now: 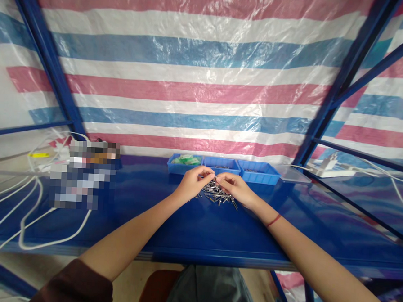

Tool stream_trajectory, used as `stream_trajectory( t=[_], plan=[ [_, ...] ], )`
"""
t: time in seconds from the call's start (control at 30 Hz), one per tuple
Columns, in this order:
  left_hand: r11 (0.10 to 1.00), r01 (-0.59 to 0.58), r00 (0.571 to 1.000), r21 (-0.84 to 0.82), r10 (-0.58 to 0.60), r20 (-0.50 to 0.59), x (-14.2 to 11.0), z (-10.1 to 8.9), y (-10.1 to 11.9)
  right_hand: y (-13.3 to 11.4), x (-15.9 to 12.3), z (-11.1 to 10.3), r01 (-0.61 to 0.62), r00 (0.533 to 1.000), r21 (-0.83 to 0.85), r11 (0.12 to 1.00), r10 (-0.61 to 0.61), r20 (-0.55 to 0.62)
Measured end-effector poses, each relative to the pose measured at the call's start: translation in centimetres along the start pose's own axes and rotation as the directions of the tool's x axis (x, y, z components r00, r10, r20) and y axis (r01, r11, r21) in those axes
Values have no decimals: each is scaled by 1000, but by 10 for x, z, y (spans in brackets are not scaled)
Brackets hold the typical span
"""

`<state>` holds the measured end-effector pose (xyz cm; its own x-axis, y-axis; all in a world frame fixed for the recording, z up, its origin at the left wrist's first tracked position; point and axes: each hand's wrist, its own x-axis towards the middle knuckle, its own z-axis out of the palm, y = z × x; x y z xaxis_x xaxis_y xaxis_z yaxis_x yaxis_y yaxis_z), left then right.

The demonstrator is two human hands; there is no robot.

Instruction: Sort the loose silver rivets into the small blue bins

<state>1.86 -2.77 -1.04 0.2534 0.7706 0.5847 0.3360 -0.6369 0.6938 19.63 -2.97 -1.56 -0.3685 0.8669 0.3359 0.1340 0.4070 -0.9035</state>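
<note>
A loose pile of thin metal pins that look like blind rivets (221,197) lies on the blue table. Just above its far edge my two hands meet, fingertips almost touching. My left hand (196,182) is closed in a pinch of thumb and forefinger. From the other side, my right hand (235,187) pinches at the same spot, with a red cord around its wrist. Whatever sits between the fingertips is too small to make out. Behind the hands stand three blue bins: the left bin (174,168) holds green-and-clear plastic packaging, the middle bin (236,161) and right bin (259,177) small metal parts.
White cables (39,192) loop over the blue table (143,231) at left, beside a blurred-out patch of items. A clear plastic lid (295,175) lies right of the bins. Farther right is a white power strip (332,169). Blue metal posts (320,112) and striped sheeting (191,92) enclose the table.
</note>
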Motion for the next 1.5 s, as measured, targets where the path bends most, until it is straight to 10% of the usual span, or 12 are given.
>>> stream_trajectory(
  t=[0.27, 0.5, 0.67, 0.87, 1.23, 1.5],
  plan=[
    [998, -8, 1000, 67, 9, -12, 0, 0, -4, -2, 2, -1, 176, 970, -59, 983, -183, -163],
    [981, -29, 992, 191, 5, 126, 0, 0, -16, -8, 0, -16, 271, 893, -571, 774, -424, -150],
    [891, -236, 925, 387, 84, 371, -1, -12, -16, 7, 8, -66, 45, 770, -749, 661, -501, -395],
    [849, -293, 847, 439, 18, 531, -2, -16, -15, 36, 12, -105, -169, 810, -828, 535, -403, -426],
    [903, -199, 927, 380, 48, 371, -2, -4, -15, 11, 7, -39, 161, 963, -652, 741, -262, -59],
    [993, 10, 973, 117, -36, 229, -1, 6, -16, 0, 2, -6, 234, 964, -396, 888, -265, -24]
  ],
)
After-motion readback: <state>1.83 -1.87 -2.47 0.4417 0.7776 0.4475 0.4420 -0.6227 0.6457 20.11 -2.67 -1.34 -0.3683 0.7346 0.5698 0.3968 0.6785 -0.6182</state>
